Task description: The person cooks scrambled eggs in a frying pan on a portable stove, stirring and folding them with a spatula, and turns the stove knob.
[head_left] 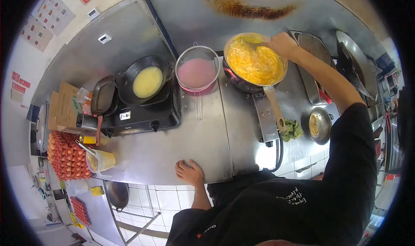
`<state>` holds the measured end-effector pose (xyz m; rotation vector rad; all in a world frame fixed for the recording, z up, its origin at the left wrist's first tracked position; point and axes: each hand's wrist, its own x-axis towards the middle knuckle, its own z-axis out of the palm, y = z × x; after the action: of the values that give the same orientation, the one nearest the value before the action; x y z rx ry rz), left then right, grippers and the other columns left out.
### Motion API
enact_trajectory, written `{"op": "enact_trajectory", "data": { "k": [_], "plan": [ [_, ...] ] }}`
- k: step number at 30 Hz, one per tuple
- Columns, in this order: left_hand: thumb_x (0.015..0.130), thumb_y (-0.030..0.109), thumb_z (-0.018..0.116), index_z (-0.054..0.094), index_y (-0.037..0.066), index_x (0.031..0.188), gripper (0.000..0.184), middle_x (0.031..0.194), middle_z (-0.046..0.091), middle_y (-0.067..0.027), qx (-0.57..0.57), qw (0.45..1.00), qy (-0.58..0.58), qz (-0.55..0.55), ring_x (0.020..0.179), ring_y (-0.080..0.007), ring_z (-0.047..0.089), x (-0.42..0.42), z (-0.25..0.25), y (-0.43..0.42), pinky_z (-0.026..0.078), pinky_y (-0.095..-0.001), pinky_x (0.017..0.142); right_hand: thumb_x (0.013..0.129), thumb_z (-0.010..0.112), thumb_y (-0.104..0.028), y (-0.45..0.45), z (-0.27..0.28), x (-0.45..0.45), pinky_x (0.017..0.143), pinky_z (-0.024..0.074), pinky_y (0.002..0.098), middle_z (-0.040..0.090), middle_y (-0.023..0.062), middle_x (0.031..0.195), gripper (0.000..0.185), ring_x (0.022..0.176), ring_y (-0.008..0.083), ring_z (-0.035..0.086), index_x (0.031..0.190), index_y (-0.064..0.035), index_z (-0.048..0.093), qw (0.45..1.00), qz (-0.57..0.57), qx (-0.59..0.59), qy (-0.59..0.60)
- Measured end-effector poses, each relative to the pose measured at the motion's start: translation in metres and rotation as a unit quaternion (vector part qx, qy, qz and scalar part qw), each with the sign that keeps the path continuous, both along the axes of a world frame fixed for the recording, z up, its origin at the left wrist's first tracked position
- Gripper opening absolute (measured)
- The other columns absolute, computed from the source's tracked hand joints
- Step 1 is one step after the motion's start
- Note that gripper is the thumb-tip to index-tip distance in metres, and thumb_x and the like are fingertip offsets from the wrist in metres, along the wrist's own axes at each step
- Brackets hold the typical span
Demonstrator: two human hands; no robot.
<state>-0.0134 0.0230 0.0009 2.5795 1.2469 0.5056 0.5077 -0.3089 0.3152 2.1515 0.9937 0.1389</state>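
My right hand (pixel 283 46) is closed around the end of a spatula (pixel 260 44), whose lower part is sunk in a mass of yellow scrambled egg (pixel 253 62). The egg fills a wide pan (pixel 232 75) on a Rinnai burner (pixel 264 116), its long handle (pixel 274 107) pointing toward me. My left hand (pixel 190 172) lies flat on the front edge of the steel counter (pixel 194 136), fingers apart and holding nothing. Left of the pan, a wire strainer (pixel 198 90) rests over a pink container (pixel 209 89).
A black wok (pixel 125 84) with pale yellow liquid sits on a black stove (pixel 168 112) at left. Stacked egg trays (pixel 69 157) and a jug (pixel 106 161) stand at the left end. Right are a small pan (pixel 325 136), a green cloth (pixel 292 130) and a metal tray (pixel 317 95).
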Motion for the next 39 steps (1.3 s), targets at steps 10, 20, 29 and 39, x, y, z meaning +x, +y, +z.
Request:
{"op": "enact_trajectory", "data": {
  "k": [10, 20, 29, 39],
  "plan": [
    [0.103, 0.039, 0.063, 0.061, 0.003, 0.131, 0.046, 0.141, 0.060, -0.0174, 0.019, 1.000, -0.021, -0.010, 0.139, -0.0383, 0.051, 0.000, 0.001, 0.000, 0.034, -0.0552, 0.117, 0.102, 0.058, -0.018, 0.011, -0.015, -0.031, 0.077, 0.0627, 0.0433, 0.079, 0.0036, 0.086, 0.051, 0.084, 0.0270, 0.080, 0.148, -0.0386, 0.069, 0.988, 0.141, 0.034, 0.051],
    [0.103, 0.038, 0.063, 0.060, 0.004, 0.131, 0.045, 0.142, 0.059, -0.0160, 0.033, 0.999, -0.015, -0.002, 0.137, -0.0379, 0.052, -0.001, -0.001, -0.002, 0.035, -0.0539, 0.117, 0.100, 0.063, -0.018, -0.035, 0.050, -0.088, 0.079, 0.0612, 0.0527, 0.075, 0.0209, 0.086, 0.046, 0.083, 0.0430, 0.075, 0.145, -0.0196, 0.073, 0.951, -0.049, 0.229, 0.202],
    [0.104, 0.039, 0.062, 0.059, 0.001, 0.135, 0.049, 0.145, 0.058, -0.0204, 0.029, 0.999, -0.019, -0.003, 0.138, -0.0405, 0.051, -0.003, -0.009, 0.000, 0.035, -0.0559, 0.117, 0.102, 0.064, -0.026, -0.079, 0.060, -0.055, 0.063, 0.0581, 0.0415, 0.074, 0.0140, 0.079, 0.041, 0.064, 0.0252, 0.070, 0.140, -0.0155, 0.076, 0.896, -0.176, 0.112, 0.392],
    [0.102, 0.038, 0.065, 0.060, 0.002, 0.134, 0.048, 0.144, 0.059, -0.0186, 0.022, 1.000, -0.019, 0.002, 0.139, -0.0399, 0.051, -0.001, -0.006, -0.001, 0.035, -0.0558, 0.117, 0.113, 0.056, -0.034, -0.002, 0.020, -0.074, 0.042, 0.0367, 0.0277, 0.049, -0.0025, 0.069, 0.049, 0.049, 0.0089, 0.043, 0.160, -0.0194, 0.061, 0.671, -0.398, 0.340, 0.525]
  ]
}}
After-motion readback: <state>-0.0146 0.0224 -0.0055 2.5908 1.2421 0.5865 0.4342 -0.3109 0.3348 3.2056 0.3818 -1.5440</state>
